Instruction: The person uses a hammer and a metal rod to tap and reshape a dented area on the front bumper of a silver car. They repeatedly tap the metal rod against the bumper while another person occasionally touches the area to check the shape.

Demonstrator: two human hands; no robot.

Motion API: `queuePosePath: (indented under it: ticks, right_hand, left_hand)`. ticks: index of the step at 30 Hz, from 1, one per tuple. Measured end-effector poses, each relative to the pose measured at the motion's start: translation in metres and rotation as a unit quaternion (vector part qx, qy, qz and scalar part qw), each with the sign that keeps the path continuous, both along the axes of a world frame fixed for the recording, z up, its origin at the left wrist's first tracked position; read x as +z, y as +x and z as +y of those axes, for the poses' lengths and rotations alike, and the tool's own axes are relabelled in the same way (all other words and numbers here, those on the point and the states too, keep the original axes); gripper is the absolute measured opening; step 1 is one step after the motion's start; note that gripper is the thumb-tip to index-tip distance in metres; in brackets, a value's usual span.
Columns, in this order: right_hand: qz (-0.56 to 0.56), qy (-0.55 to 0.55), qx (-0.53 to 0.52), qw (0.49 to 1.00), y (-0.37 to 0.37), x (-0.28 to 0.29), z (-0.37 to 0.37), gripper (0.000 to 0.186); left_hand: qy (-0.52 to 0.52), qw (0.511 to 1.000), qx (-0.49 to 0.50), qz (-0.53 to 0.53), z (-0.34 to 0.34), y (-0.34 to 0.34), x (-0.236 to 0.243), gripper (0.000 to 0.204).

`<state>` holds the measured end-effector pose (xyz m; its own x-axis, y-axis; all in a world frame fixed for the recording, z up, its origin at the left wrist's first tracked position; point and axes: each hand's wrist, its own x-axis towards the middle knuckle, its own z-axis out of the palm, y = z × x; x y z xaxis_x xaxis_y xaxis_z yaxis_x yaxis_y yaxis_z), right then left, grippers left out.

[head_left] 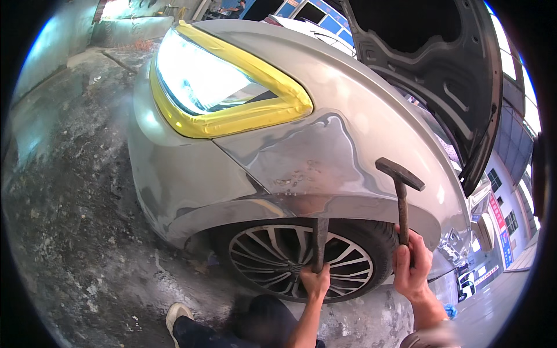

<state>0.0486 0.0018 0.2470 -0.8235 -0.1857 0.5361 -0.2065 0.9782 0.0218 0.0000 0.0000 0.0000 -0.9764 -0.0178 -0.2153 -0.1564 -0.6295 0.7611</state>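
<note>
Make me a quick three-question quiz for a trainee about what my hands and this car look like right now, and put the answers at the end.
1. Which tool does the right hand hold?
2. True or false: yellow tape borders the headlight.
3. The visible upper end of the dark bar in the left hand lies at:
A) the roof
B) the edge of the wheel arch
C) the door mirror

Key:
1. A hammer, gripped by its handle with the head up.
2. True.
3. B.
</note>
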Motion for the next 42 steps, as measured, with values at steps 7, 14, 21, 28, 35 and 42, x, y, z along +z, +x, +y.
queuePosePath:
  ticks: [7, 14, 21, 28, 35, 42]
  right_hand:
    - [0.005, -0.07, -0.018, 0.997, 0.015, -0.002, 0.011, 0.026]
    - [0.01, -0.027, -0.024, 0.999, 0.03, 0.01, 0.017, 0.025]
    - [0.008, -0.042, -0.008, 0.999, 0.022, 0.003, 0.023, 0.026]
    - [0.018, -0.021, 0.007, 1.0, 0.019, -0.005, 0.026, 0.035]
    - [-0.003, -0.053, -0.009, 0.999, 0.029, -0.01, 0.03, 0.029]
    - [0.003, -0.067, 0.015, 0.998, 0.028, -0.012, 0.024, 0.028]
  left_hand:
    - [0.225, 0.959, -0.166, -0.05, 0.034, 0.022, 0.011, 0.029]
    - [0.258, 0.949, -0.172, -0.057, 0.039, 0.022, 0.032, 0.029]
    - [0.3, 0.928, -0.22, -0.032, 0.034, 0.016, 0.033, 0.028]
    - [0.095, 0.99, 0.077, -0.067, 0.039, 0.028, 0.067, 0.042]
    - [0.141, 0.986, -0.066, -0.055, 0.044, 0.019, 0.042, 0.044]
    - [0.135, 0.989, -0.035, -0.055, 0.046, 0.019, 0.049, 0.043]
